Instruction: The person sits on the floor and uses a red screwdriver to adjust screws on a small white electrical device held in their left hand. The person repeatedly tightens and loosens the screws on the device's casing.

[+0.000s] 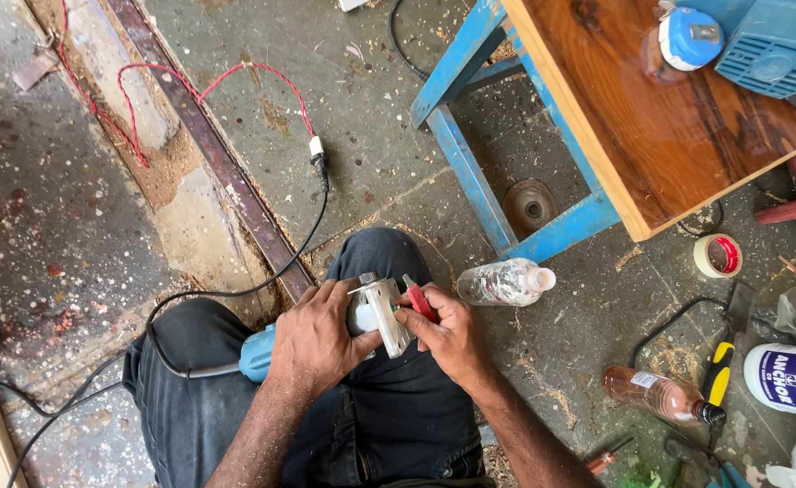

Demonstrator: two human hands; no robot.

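Over the lap, the left hand (312, 339) wraps its fingers around the blue power tool (262, 352). The right hand (447, 334) pinches a red-handled tool (420, 301) against the metal base (384, 312). Keep the body braced. A clear bottle (504, 282) lies beyond.

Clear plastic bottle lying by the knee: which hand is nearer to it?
Right. The right hand, pinching a red-handled tool, is just left of the clear plastic bottle; the left hand grips the blue power tool farther away.
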